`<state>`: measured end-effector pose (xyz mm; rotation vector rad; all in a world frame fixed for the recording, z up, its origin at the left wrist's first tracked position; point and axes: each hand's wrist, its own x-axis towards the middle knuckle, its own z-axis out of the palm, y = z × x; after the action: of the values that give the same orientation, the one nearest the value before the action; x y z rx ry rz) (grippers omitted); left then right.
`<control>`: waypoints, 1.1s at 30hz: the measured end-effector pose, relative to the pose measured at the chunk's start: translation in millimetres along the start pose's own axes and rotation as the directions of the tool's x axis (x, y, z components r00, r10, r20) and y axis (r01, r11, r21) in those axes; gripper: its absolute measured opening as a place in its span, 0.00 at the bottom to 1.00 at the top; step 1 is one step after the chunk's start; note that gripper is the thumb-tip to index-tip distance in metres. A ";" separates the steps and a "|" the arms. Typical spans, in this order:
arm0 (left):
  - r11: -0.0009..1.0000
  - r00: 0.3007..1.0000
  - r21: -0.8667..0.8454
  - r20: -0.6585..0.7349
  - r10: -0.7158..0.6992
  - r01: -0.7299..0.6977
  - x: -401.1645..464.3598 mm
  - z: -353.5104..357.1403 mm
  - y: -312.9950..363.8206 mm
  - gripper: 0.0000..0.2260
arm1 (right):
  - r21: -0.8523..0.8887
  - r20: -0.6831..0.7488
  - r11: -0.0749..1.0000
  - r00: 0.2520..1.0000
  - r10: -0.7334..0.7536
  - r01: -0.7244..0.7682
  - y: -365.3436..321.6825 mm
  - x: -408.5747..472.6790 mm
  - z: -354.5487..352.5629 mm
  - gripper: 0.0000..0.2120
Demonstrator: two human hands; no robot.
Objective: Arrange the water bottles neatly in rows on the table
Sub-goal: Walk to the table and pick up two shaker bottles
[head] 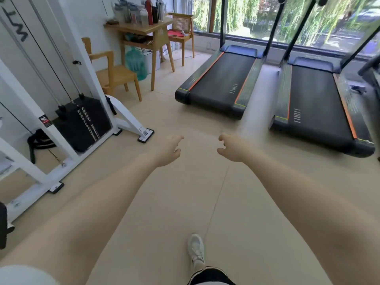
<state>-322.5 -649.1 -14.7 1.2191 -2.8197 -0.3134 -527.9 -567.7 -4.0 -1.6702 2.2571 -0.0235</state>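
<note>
Reaching forward over bare floor (185, 202), both arms are extended at about the same height, neither touching anything.

Left hand (167, 150): fingers loosely curled, thumb apart, holding nothing.

Right hand (230, 149): fingers loosely curled toward the left hand, a narrow gap between thumb and fingertips, holding nothing. The two hands face each other with open floor showing between their fingertips.

Water bottles (144, 12): a crowded cluster standing upright on a wooden table (144, 29), far beyond the left fingertips and off to their left, against the back wall. Includes a red bottle (149, 11), a dark one beside it, and several clear or grey ones to its left; exact count cannot be told. Well apart from both hands.

Under the table: a large blue-green water jug (134, 62) on the floor, with a shelf of small dark items above it.

Wooden chairs: one (112, 73) left of the table, nearer the fingers; one (182, 27) right of the table with a red item on the seat.

Cable weight machine (80, 118): white frame, black stack, to the left of the left hand.

Treadmills: one (222, 83) ahead of the right fingertips, another (320, 99) further right, both facing a window.

White shoe (196, 249): on the floor, below and behind the hands.
</note>
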 end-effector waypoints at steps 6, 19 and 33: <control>0.995 0.995 -0.045 0.065 -0.082 0.085 139.4 -13.7 -53.2 0.19 | -0.077 0.056 0.993 0.995 -0.083 0.087 3.5 173.8 -62.2 0.21; 0.927 0.936 -0.161 -0.032 -0.349 0.340 411.6 -55.3 -301.0 0.18 | -0.137 0.235 0.937 0.930 -0.283 0.320 -86.6 556.1 -95.2 0.24; 0.875 0.954 -0.421 -0.070 -0.293 0.238 809.6 -147.8 -481.2 0.21 | 0.214 0.139 0.973 0.983 -0.123 0.092 -93.1 951.7 -237.5 0.24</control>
<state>-515.6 -1582.5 5.4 1.4548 -2.3065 -0.7626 -750.8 -1527.5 -1.5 -1.6237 1.9779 -0.1465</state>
